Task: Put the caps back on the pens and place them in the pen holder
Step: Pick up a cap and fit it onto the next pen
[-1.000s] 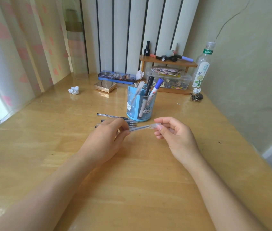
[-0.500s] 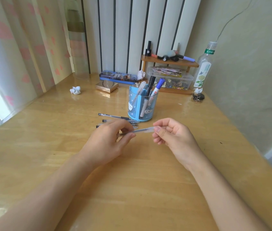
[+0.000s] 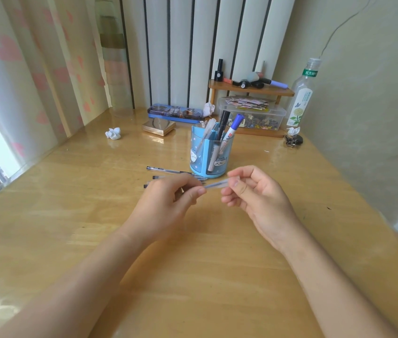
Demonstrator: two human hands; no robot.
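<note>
I'm pinching one pen (image 3: 215, 185) between both hands, left (image 3: 168, 206) gripping one end, right (image 3: 254, 193) the other, just in front of the holder (image 3: 211, 154), above the table (image 3: 71, 215).

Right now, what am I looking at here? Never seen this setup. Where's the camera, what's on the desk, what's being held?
There is no robot: a person works with two bare hands. The single picture comes from a wide-angle camera worn on the person's head, looking forward and down, so both forearms reach in from the bottom edge.

The left hand and the right hand each pinch one end of a clear pen, held just above the wooden desk. Whether its cap is fully on is too small to tell.

Behind the hands stands a blue pen holder with several pens and markers already in it. A few loose pens lie on the desk to its left.

Further back are a small shelf, boxes and a bottle, which play no part.
</note>
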